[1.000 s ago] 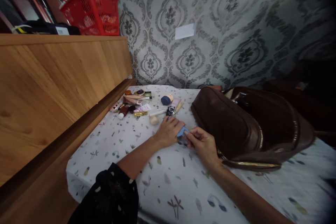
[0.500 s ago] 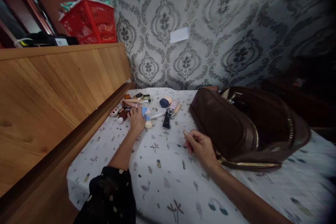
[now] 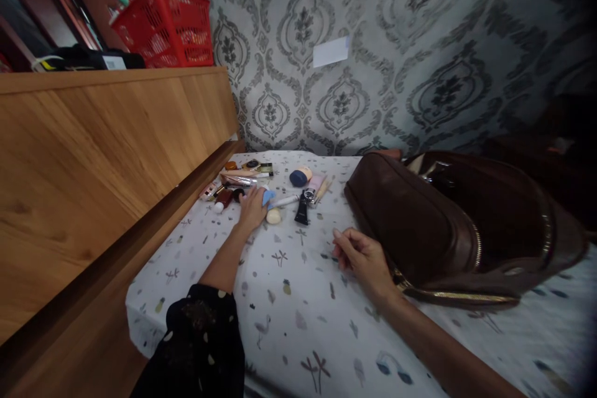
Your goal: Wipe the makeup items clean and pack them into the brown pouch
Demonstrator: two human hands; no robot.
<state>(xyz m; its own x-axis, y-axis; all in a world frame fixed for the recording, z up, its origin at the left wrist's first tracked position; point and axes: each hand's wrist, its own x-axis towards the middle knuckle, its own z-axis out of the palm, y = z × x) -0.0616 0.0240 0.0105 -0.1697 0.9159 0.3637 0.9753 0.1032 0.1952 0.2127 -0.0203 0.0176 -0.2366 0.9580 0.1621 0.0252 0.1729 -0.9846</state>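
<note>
My left hand [image 3: 253,208] reaches down among small cosmetics on the patterned white sheet [image 3: 280,286]. Its fingers are bent and close together; what they hold is hidden. A light blue piece [image 3: 267,197] lies against its right side, and a cream-coloured round sponge [image 3: 273,216] is just below. Left of the fingers are a dark red bottle with a white cap [image 3: 224,199] and a black round item [image 3: 238,194]. My right hand [image 3: 361,257] hovers or rests by the brown leather bag [image 3: 405,217], its fingers curled in and thumb against them, with nothing visible in the grasp.
A black tube [image 3: 302,208], white pen-like stick [image 3: 285,201], dark blue and cream oval item [image 3: 300,176] and pink tube [image 3: 317,183] lie further right. The bag gapes open at right. A wooden headboard [image 3: 116,137] rises at left, carrying a red basket [image 3: 163,25].
My left hand has shifted slightly right, uncovering the black round item and a clear-looking packet. My right hand keeps its curled pose. The camera view has turned a little.
</note>
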